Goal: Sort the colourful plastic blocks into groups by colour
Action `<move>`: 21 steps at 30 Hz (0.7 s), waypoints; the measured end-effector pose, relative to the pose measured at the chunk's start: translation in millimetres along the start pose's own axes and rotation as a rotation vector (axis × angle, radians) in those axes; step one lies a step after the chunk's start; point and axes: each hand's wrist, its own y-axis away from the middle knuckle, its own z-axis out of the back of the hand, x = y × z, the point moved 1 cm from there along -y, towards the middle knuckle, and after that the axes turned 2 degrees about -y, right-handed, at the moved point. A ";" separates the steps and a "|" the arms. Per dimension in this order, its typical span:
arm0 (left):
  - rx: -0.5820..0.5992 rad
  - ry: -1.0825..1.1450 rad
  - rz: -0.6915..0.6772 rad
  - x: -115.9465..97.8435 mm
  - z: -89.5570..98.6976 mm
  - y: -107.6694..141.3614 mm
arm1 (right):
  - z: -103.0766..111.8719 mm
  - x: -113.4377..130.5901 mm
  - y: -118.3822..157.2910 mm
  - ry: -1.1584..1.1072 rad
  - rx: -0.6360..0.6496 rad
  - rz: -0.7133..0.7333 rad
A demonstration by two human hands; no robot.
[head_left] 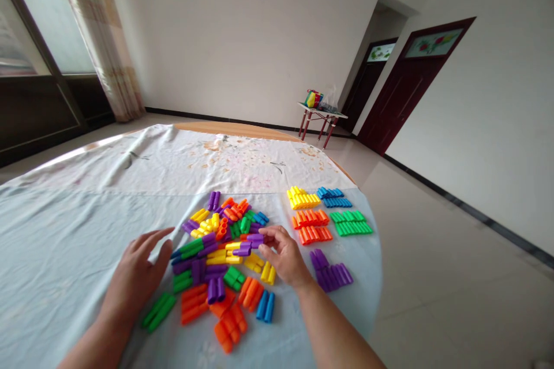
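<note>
A mixed pile of plastic tube-shaped building pieces (225,259) in purple, yellow, orange, green and blue covers the cloth between my hands. At the pile's right side, my right hand (283,253) pinches a purple tube piece (254,240) between thumb and fingers. My left hand (141,268) is at the left edge, fingers apart and nothing in it, near a green and blue piece (186,251). Right of the pile lie single-colour groups: yellow pieces (303,198), blue pieces (335,197), orange pieces (312,226), green pieces (351,223) and purple pieces (331,271).
A pale blue cloth (86,230) and a white flowered cloth (173,155) cover the round table, whose wooden edge (242,128) shows at the back. Beyond, a small folding table (322,112) holds a colourful bag (313,98), near dark red doors (411,78).
</note>
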 end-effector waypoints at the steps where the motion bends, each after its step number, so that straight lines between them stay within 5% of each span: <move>1: -0.011 0.006 -0.076 -8.5 2.2 0.8 | -2.6 -0.9 -0.1 -0.015 0.005 -0.005; 6: 0.182 0.058 -0.415 -57.5 -3.3 5.7 | -9.8 0.2 -0.5 -0.063 0.007 -0.019; 9: 0.269 0.035 -0.504 -75.1 -15.5 9.6 | -11.5 4.0 -0.1 -0.062 0.001 -0.024; 17: 0.195 -0.010 -0.439 -67.4 -28.3 11.0 | -2.1 2.4 -2.0 -0.209 -0.115 -0.080; 21: 0.168 -0.016 -0.458 -64.8 -28.1 11.4 | 3.4 -6.0 -2.2 -0.084 -0.158 -0.106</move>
